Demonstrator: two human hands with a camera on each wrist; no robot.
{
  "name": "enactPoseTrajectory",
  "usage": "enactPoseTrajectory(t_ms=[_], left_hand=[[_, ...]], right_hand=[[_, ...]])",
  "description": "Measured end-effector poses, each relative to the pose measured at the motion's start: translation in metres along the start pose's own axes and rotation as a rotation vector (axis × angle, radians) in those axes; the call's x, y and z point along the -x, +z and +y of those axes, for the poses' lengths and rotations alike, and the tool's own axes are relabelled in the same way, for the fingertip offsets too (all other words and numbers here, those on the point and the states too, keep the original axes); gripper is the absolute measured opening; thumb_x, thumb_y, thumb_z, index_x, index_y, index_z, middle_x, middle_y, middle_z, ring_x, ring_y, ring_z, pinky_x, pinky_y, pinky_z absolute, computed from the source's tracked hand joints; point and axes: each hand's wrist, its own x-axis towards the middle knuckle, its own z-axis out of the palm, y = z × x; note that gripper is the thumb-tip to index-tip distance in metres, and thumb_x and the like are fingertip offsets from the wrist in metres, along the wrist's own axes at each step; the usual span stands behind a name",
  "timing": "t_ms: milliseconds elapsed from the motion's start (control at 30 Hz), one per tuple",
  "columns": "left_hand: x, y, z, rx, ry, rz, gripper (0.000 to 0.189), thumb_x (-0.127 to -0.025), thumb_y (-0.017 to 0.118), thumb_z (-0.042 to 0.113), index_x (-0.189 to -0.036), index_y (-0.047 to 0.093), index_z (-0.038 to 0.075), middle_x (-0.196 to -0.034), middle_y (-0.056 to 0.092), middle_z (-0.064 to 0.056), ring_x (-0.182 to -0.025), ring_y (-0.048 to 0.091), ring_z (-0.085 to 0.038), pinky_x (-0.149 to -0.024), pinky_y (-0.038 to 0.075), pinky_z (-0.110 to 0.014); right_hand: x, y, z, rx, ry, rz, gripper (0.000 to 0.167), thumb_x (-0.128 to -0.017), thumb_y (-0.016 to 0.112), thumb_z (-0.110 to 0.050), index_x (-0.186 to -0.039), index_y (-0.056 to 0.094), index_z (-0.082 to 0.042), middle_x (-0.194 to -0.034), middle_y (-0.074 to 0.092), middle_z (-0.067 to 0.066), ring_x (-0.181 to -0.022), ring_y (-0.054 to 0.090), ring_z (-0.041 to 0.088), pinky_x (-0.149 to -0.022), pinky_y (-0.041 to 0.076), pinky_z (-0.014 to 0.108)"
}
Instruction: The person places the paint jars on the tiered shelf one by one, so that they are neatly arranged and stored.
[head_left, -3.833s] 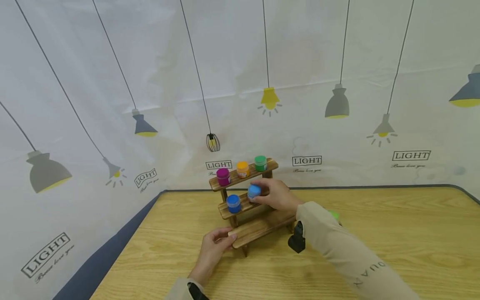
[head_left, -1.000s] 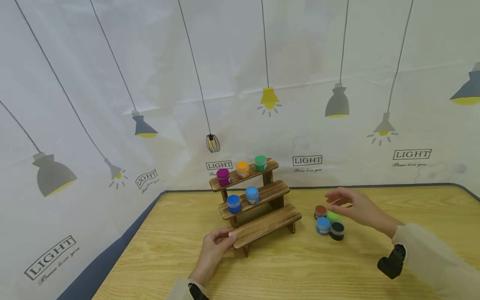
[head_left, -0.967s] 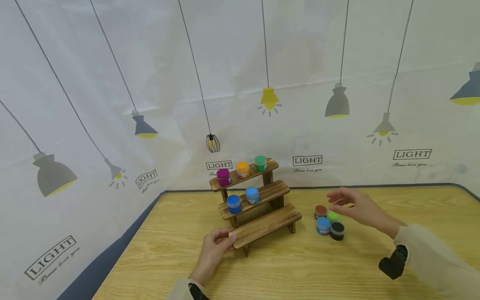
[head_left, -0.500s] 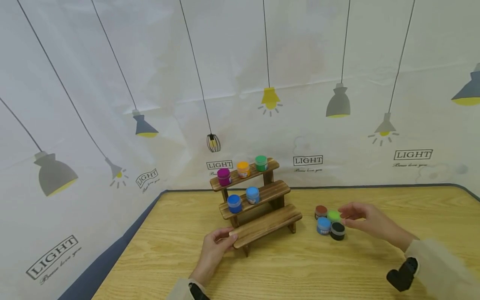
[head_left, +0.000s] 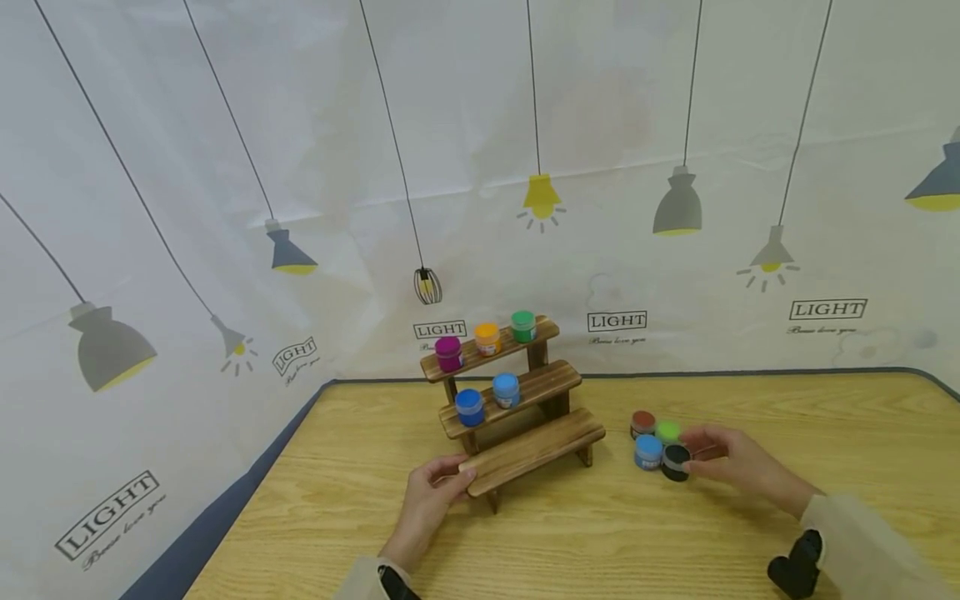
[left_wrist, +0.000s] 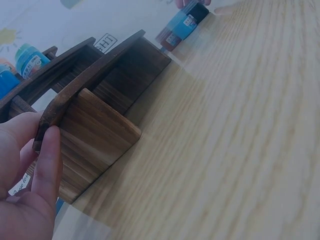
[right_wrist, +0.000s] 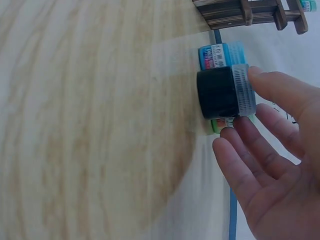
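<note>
My left hand [head_left: 429, 504] pinches the near left end of the lowest step of a three-tier wooden display stand [head_left: 532, 454], thumb on one face and fingers on the other in the left wrist view. At the right, my right hand [head_left: 742, 462] has its thumb and fingers on either side of the clear lid of a black paint jar [right_wrist: 218, 93], which stands on the table. Beside that jar are a light blue jar [head_left: 648, 452], a brown jar [head_left: 642, 423] and a lime green jar [head_left: 667, 432], the green one partly hidden.
Purple [head_left: 448, 354], orange [head_left: 487, 339] and green [head_left: 523, 327] jars line the top step. Dark blue [head_left: 469, 407] and light blue [head_left: 506, 390] jars sit on the middle step. Behind the wooden table [head_left: 600, 533] hangs a lamp-printed backdrop [head_left: 480, 233].
My right hand set the light blue jar on the middle step, went right to the loose jars, then lowered to the black one. The left hand kept its hold on the stand.
</note>
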Motion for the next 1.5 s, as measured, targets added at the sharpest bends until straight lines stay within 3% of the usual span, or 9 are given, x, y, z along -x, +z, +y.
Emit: enactPoseTrajectory(t_ms=[400,867,1233,1500], left_hand=[[0.0,0.0,0.0,0.003,0.012,0.002,0.038,-0.08,0.066,0.011,-0.111,0.055,-0.009,-0.09,0.058,-0.006,-0.076,0.057,-0.01,-0.062,0.051,-0.024],[0.001,0.001,-0.001,-0.009,0.02,0.017,0.038,-0.08,0.066,0.012,-0.11,0.056,-0.009,-0.089,0.058,-0.006,-0.075,0.057,-0.009,-0.061,0.051,-0.024],[0.001,0.001,0.0,-0.017,0.009,0.021,0.039,-0.08,0.066,0.013,-0.111,0.056,-0.008,-0.09,0.057,-0.007,-0.076,0.057,-0.01,-0.062,0.051,-0.024],[0.0,0.0,-0.001,-0.023,-0.001,0.015,0.038,-0.08,0.066,0.012,-0.11,0.056,-0.008,-0.09,0.057,-0.006,-0.075,0.057,-0.01,-0.062,0.052,-0.025]], right_hand=[[-0.006,0.006,0.009,-0.016,0.008,0.014,0.04,-0.078,0.069,-0.016,-0.104,0.051,0.008,-0.099,0.055,0.015,-0.09,0.054,0.028,-0.073,0.05,0.032],[-0.006,0.01,0.006,0.003,0.017,0.018,0.038,-0.077,0.069,-0.017,-0.1,0.051,0.006,-0.093,0.053,0.012,-0.083,0.054,0.022,-0.07,0.049,0.028],[-0.006,0.009,0.007,0.034,-0.075,-0.024,0.035,-0.08,0.066,-0.016,-0.105,0.054,0.006,-0.09,0.054,0.009,-0.079,0.052,0.012,-0.068,0.048,0.024],[-0.003,0.006,0.004,0.017,-0.027,-0.032,0.038,-0.079,0.067,-0.018,-0.104,0.052,0.006,-0.096,0.054,0.013,-0.085,0.054,0.022,-0.071,0.049,0.029]])
